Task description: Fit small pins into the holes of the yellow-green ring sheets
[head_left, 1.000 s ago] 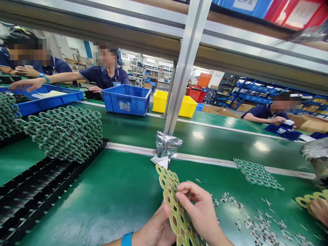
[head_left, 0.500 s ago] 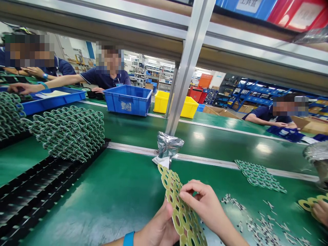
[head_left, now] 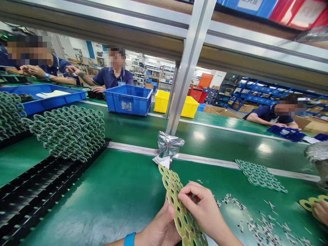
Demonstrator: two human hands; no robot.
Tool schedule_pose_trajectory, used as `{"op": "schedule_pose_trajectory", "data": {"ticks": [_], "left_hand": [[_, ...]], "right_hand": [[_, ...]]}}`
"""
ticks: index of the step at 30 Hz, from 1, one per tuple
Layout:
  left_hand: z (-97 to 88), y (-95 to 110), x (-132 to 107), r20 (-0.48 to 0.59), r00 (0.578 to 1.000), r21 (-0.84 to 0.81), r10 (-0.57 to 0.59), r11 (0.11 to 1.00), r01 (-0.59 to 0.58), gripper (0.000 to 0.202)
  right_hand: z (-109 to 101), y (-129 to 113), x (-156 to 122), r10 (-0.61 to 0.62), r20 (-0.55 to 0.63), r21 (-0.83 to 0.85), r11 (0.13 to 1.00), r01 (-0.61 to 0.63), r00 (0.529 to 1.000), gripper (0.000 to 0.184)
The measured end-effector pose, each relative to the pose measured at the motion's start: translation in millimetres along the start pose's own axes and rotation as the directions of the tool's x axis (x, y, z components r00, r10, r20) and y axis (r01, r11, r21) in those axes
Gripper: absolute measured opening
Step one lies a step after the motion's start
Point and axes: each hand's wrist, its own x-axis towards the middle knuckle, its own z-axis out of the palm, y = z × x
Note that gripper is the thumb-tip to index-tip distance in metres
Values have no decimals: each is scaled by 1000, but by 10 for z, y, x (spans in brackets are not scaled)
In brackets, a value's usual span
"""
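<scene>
A yellowish circuit board panel (head_left: 182, 218), made of many joined rings, stands tilted in front of me. My left hand (head_left: 164, 223), with a blue band at the wrist, grips its left edge from below, thumb on the near face. Thumb and index finger of my right hand (head_left: 202, 205) are pinched together at the upper right face of the panel; whatever small piece may sit between the fingertips is hidden. Small black-and-white parts (head_left: 266, 225) lie scattered on the green table to the right of my right hand.
Stacked green ring panels (head_left: 69, 133) stand in a black slotted rack (head_left: 43, 191) at left. Another green panel (head_left: 261, 176) lies at right. A silver bag (head_left: 169, 147) sits by the metal post (head_left: 188, 68). A neighbour's hand (head_left: 320, 210) holds a similar panel at far right.
My right hand has shifted slightly left along the panel, fingers still pinched. The panel stays in my left hand. A co-worker across the table has drawn an arm back from the blue tray.
</scene>
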Motion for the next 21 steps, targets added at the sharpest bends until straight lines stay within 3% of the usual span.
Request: {"op": "schedule_pose_trajectory", "data": {"ticks": [3, 6, 8, 11, 13, 15, 21], "left_hand": [[-17, 13, -7, -32, 999, 18, -18, 1000, 19, 53], [-51, 21, -24, -86, 992, 35, -93, 995, 96, 62], [-66, 25, -36, -93, 982, 43, -163, 985, 168, 71], [-74, 31, -43, -76, 976, 46, -203, 977, 207, 77], [-80, 33, -42, -75, 976, 34, -207, 977, 210, 78], [-89, 33, -39, -74, 972, 10, -225, 974, 226, 83], [-128, 22, -30, -79, 968, -46, -238, 971, 235, 107]], "right_hand": [[-89, 51, 63, -29, 36, 8, 1000, 29, 999, 14], [-340, 229, 197, -40, 9, -12, 999, 40, 999, 12], [-533, 401, 291, 9, -79, -189, 982, -24, 997, 13], [-701, 635, 376, 175, 26, -532, 836, -135, 984, 13], [-699, 732, 392, 254, 109, -611, 780, -137, 961, 12], [-641, 784, 392, 279, 150, -616, 777, -131, 949, 11], [-513, 832, 393, 322, 154, -654, 742, -148, 934, 5]]}}
